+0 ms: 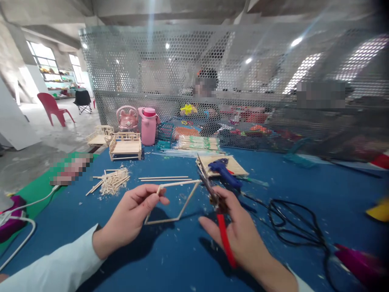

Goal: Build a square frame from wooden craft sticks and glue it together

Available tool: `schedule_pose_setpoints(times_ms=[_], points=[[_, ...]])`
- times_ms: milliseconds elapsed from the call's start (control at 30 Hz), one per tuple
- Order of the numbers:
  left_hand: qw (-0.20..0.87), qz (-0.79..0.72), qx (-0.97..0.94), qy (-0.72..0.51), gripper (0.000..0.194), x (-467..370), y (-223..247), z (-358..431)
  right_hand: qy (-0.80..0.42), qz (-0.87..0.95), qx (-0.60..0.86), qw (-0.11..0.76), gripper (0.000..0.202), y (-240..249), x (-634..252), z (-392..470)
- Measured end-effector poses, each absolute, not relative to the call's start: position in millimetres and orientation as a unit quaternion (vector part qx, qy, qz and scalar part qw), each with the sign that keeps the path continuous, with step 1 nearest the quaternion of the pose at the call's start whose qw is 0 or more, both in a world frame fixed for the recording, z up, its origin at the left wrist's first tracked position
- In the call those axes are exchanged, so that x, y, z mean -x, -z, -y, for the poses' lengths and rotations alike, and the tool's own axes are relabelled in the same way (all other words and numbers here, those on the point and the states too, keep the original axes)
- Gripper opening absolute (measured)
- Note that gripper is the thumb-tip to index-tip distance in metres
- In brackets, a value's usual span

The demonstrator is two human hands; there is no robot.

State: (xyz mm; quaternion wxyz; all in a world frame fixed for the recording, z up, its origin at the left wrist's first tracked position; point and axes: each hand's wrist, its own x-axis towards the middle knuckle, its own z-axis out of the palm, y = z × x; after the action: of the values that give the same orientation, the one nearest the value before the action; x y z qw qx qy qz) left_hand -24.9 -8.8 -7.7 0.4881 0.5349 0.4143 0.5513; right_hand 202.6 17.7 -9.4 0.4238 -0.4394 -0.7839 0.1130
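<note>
My left hand (130,215) pinches one corner of a four-sided frame (187,200) made of thin wooden sticks, tilted above the blue table. In my right hand (240,231) are red-handled pliers (223,231), their dark jaws beside the frame's upper right corner. The thumb of that hand stands away from the handle. Whether the jaws touch the wood I cannot tell. Behind the pliers, a blue glue gun (225,171) rests on a panel of wooden sticks (238,164). Two loose sticks (164,178) lie beyond the frame.
A heap of short stick pieces (114,180) lies left, before small wooden stick models (125,146). A pink bottle (148,127) and bundled sticks (199,142) stand near the perforated metal screen (170,69). A black cable (291,219) coils at right. A person sits behind the screen.
</note>
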Motion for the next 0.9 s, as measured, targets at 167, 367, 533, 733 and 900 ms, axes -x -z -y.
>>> schedule_pose_setpoints(times_ms=[167, 367, 533, 733, 900], points=[[0.479, -0.404, -0.516, -0.584, 0.028, 11, 3, 17, 0.011, 0.826, 0.372, 0.424, 0.052, 5, -174, -8], [0.397, -0.436, -0.538, -0.603, 0.023, 5, 4, 15, 0.050, 0.835, 0.352, 0.420, 0.049, 4, -161, -6], [0.381, -0.417, -0.599, -0.568, 0.018, 9, 12, 14, 0.036, 0.847, 0.350, 0.399, 0.052, 9, -160, -9], [0.397, -0.385, -0.608, -0.570, 0.016, 9, 17, 14, 0.001, 0.858, 0.330, 0.394, 0.052, 11, -160, -10], [0.390, -0.378, -0.653, -0.528, 0.016, 15, 16, 17, -0.019, 0.872, 0.311, 0.379, 0.054, 6, -166, -9]])
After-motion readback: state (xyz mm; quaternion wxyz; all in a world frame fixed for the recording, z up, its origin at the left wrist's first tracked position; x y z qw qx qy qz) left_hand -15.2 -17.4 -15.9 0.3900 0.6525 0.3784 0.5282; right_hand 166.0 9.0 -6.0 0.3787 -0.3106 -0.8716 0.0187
